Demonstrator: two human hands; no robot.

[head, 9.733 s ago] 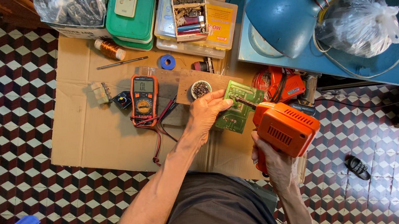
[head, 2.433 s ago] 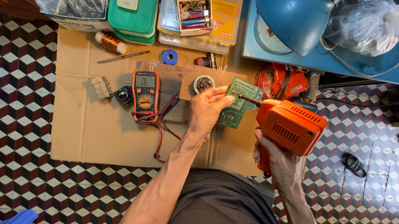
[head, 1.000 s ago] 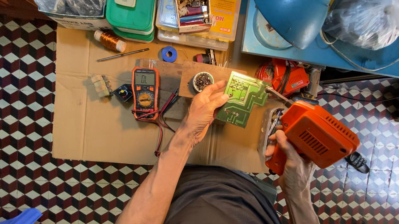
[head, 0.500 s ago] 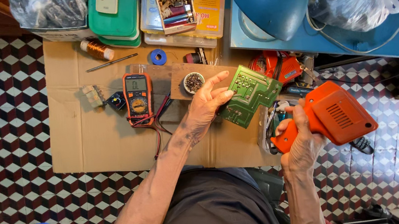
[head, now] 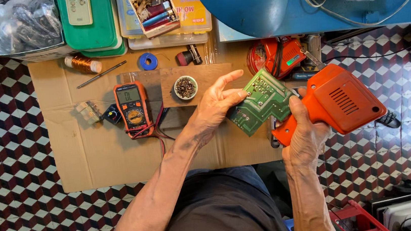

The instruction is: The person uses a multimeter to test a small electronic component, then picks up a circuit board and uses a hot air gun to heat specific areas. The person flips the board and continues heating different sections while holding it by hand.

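Note:
My left hand (head: pixel 215 110) holds a green circuit board (head: pixel 260 102) by its left edge, lifted above the cardboard sheet (head: pixel 98 157). My right hand (head: pixel 305 135) grips the handle of an orange pistol-shaped soldering gun (head: pixel 338 99), held just right of the board with its body pointing up and right. The gun's tip is hidden. An orange multimeter (head: pixel 132 108) with red and black leads lies on the cardboard to the left of my left hand.
A small tin of solder bits (head: pixel 185 87) sits on a wooden block. A copper wire spool (head: pixel 83 64), blue tape roll (head: pixel 148 61), green box (head: pixel 88 21), parts tray (head: pixel 151 6), blue lamp shade (head: pixel 247 1) and red tool (head: pixel 281 56) lie around. Checkered floor surrounds the cardboard.
My right hand has swung the soldering gun away from the board, up and to the right. My left hand has lifted the circuit board off the cardboard.

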